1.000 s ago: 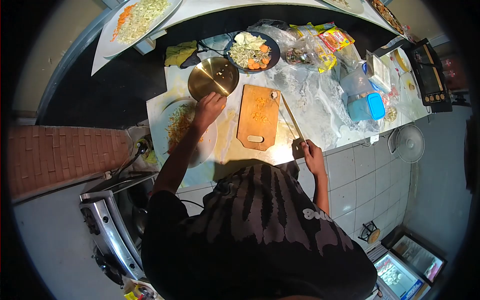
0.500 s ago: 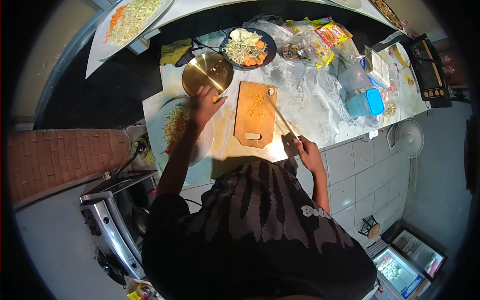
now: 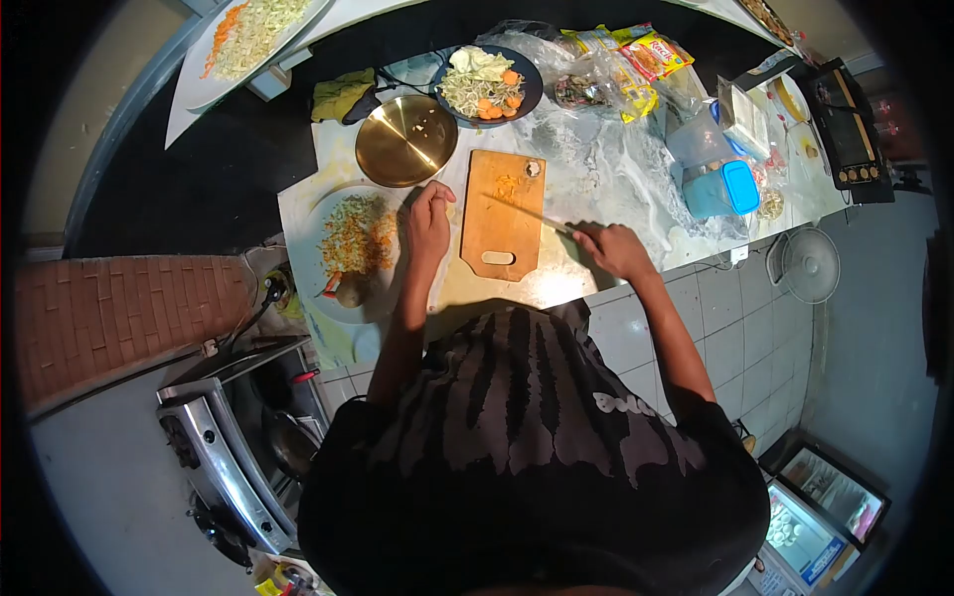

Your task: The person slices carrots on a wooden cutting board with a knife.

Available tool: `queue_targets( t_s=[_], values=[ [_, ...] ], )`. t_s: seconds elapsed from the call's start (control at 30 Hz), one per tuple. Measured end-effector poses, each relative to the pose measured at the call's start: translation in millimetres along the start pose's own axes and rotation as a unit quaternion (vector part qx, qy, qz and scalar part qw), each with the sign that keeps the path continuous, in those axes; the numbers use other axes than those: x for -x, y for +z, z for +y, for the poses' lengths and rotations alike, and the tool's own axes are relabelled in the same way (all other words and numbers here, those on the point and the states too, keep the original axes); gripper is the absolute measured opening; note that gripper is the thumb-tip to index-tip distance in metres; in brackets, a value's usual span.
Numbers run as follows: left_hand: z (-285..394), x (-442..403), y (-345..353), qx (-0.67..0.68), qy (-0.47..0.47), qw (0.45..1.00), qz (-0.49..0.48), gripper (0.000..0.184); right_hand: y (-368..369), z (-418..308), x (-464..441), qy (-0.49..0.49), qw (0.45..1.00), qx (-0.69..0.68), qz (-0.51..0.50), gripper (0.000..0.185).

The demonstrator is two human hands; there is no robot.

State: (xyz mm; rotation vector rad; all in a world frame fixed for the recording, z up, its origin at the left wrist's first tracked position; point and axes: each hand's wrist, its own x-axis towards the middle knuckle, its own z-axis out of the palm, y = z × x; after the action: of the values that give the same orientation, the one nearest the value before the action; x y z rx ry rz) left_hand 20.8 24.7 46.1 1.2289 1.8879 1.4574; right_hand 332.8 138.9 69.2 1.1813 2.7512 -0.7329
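A wooden cutting board (image 3: pixel 489 233) lies on the marble-patterned table, with small chopped orange bits (image 3: pixel 506 187) on its upper part and a small pale piece (image 3: pixel 533 169) at its top right corner. My right hand (image 3: pixel 608 248) is closed around the handle of a knife (image 3: pixel 527 212), whose blade reaches flat across the board. Just left of the board, my left hand (image 3: pixel 430 221) is curled; whatever its fingers may hold is hidden. Above it sits a gold-coloured round plate (image 3: pixel 386 159) with a few tiny bits. Beside that hand is a white plate (image 3: pixel 316 233) of chopped vegetables.
A dark plate (image 3: pixel 537 94) of sprouts, cabbage and carrot slices stands at the back. Plastic bags and yellow packets (image 3: pixel 656 57) lie right of it. A blue-lidded container (image 3: pixel 739 187) is at the right. A stove (image 3: pixel 224 467) stands at lower left.
My left hand has come down from the gold plate to beside the board; the orange piece in it no longer shows. The knife has swung flatter across the board, where fewer orange bits show.
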Motion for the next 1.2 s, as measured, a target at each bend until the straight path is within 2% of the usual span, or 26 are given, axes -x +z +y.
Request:
queue_targets(
  t_s=[0.1,0.23,0.27,0.3,0.37,0.47,0.5,0.57,0.67,0.77,0.83,0.9,1.0,1.07,1.1,1.2],
  values=[
    [-5,14,11,0.025,-0.016,1.0,0.008,0.02,-7,13,-12,-0.014,1.0,0.019,-0.009,0.047],
    [2,28,20,0.029,-0.02,0.999,0.025,0.015,-22,10,-11,-0.05,0.993,0.052,-0.09,0.046],
    [1,30,21,0.014,0.018,0.999,0.044,0.013,-24,7,-7,-0.06,0.991,0.039,-0.11,0.046],
    [-1,31,22,0.015,0.017,0.999,0.044,0.013,-26,6,-5,-0.068,0.989,0.025,-0.131,0.046],
    [-4,33,27,0.011,0.064,0.993,0.103,0.013,-25,9,-4,-0.076,0.987,0.031,-0.14,0.044],
    [-19,40,30,0.025,0.029,0.994,0.103,0.012,-22,18,-13,-0.103,0.983,0.071,-0.137,0.044],
    [-24,44,32,0.024,0.027,0.994,0.101,0.012,-23,17,-18,-0.1,0.985,0.086,-0.114,0.044],
    [-33,53,34,-0.055,0.113,0.982,0.139,0.014,-20,23,-33,-0.086,0.986,0.111,-0.093,0.046],
    [-34,61,38,-0.053,0.162,0.98,0.106,0.014,-19,30,-45,-0.083,0.986,0.118,-0.078,0.045],
    [-29,64,47,-0.047,0.176,0.975,0.126,0.014,-21,20,-42,-0.076,0.992,0.085,-0.044,0.048],
    [-36,63,49,-0.051,0.18,0.973,0.132,0.015,-17,8,-32,-0.062,0.994,0.059,-0.061,0.054],
    [-42,61,49,-0.067,0.223,0.963,0.134,0.016,-14,-6,-22,-0.062,0.993,0.049,-0.085,0.065],
    [-42,62,51,-0.063,0.167,0.976,0.127,0.018,7,-3,-15,-0.057,0.991,0.056,-0.11,0.064],
    [-35,59,52,-0.077,0.17,0.976,0.109,0.019,21,5,-11,0.013,0.998,0.018,-0.051,0.059],
    [-32,58,53,-0.091,0.174,0.976,0.09,0.019,21,3,-8,0.01,0.998,0.02,-0.051,0.059],
    [-26,49,55,-0.143,0.219,0.962,0.081,0.023,17,-7,4,-0.003,0.999,-0.03,0.043,0.053]
  ],
)
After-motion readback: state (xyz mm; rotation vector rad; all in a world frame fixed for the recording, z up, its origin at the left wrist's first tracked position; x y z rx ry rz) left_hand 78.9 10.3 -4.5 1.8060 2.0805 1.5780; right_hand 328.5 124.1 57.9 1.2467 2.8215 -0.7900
